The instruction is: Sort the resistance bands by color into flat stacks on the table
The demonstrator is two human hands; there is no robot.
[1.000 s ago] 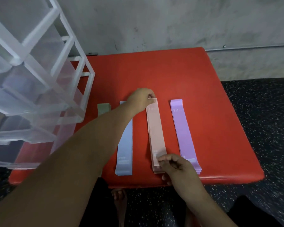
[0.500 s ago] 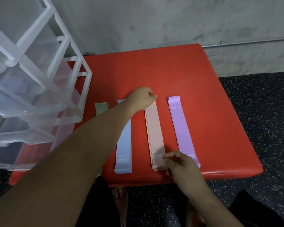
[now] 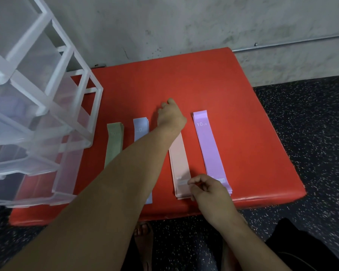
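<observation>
Red padded table: left hand at 12 o'clock, right hand at 6, apparently squaring flat pink band stack; grips unclear.

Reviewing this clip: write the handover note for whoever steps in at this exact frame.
Left hand: over the far end of the pink stack; its grip is hidden.
Right hand: at the pink stack's near end, fingers loosely curled, nothing visibly held.
Bands: four flat stacks side by side on the red table: green stack, blue stack, pink, purple stack.
Done: each stack shows one colour; no loose band shows.
Left: square the pink edges, then check the clear drawer unit, contents blurred.
</observation>
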